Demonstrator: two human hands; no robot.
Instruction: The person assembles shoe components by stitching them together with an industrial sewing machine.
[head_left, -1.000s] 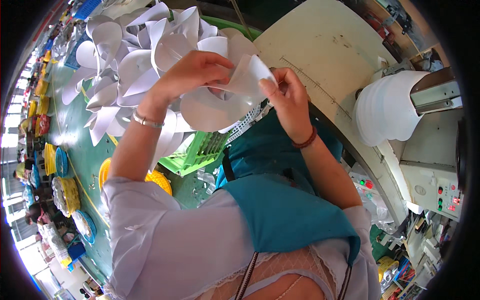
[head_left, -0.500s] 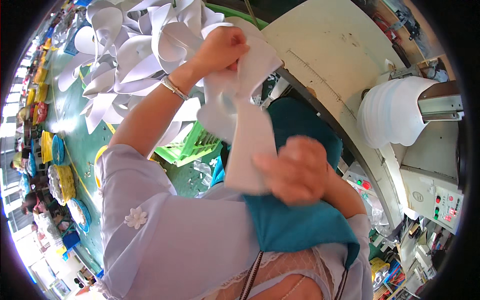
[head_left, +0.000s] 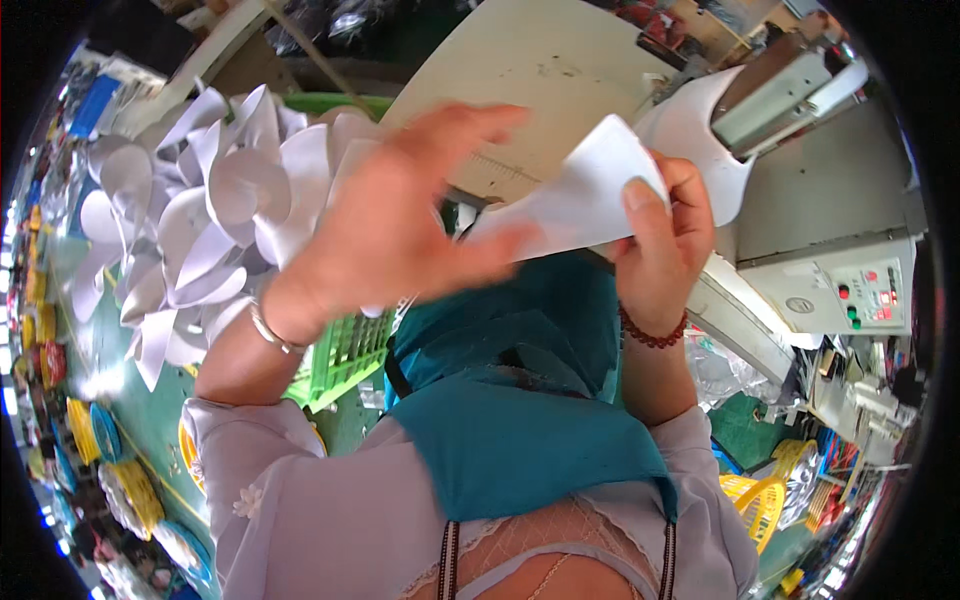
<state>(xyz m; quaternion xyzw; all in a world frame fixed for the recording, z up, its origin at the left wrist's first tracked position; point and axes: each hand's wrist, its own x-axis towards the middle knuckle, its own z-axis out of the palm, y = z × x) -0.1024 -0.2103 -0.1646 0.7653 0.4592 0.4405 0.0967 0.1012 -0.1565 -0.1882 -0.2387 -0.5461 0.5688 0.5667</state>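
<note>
One white sheet [head_left: 590,195] pinched by right hand [head_left: 662,235]; left hand [head_left: 385,215] spread wide; ruler markings [head_left: 507,168] beyond

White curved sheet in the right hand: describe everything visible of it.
The smooth white curved sheet looks thin and flexible, perhaps foam or plastic, and narrows leftward. It is held bent in midair, its right end in the right hand. The blurred left hand overlaps its left end; contact is unclear.

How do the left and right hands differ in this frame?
The left hand is blurred, its thumb and fingers spread; the right hand looks sharper and grips a white sheet. The left wears a silver bracelet, the right a red beaded bracelet. Both are bare.
</note>
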